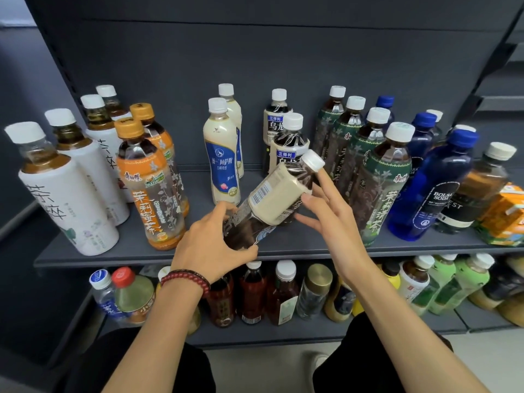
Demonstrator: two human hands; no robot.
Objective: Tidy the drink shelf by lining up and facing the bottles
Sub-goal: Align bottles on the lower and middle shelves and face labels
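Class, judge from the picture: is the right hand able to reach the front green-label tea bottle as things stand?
Probably yes. The right hand only touches the tilted bottle, which the left hand grips; the front green-label bottle stands right beside it, nothing between.

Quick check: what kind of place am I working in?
Probably a shop's drinks aisle: a dark shelf, same-brand tea bottles in rows front to back, and a lower shelf just as full.
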